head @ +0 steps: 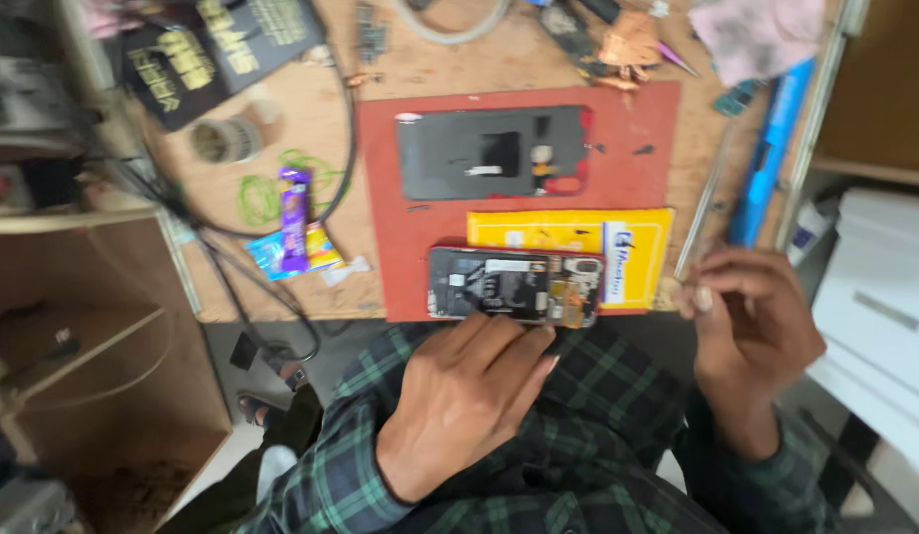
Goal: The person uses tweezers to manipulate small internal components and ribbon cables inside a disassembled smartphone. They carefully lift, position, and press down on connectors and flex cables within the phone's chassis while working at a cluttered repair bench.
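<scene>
An opened phone [514, 285] with its back off, circuit parts showing, lies at the near edge of a red work mat [638, 158]. My left hand [464, 396] reaches up from my lap and its fingertips rest on the phone's near edge, steadying it. My right hand [751, 326] hovers off the table's right corner with fingers curled and pinched together; whether something small is between them is unclear. A thin metal tool [705, 203] lies just beyond its fingertips. A dark phone back panel [489, 153] sits farther up the mat.
A yellow packet [578, 232] lies under the phone's far side. On the wooden bench are a purple snack wrapper [295, 222], green rubber bands [257, 198], a tape roll [225, 139], black cables [346, 129], a blue tool [766, 168] and a pink cloth [756, 35]. White drawers [885, 297] stand right.
</scene>
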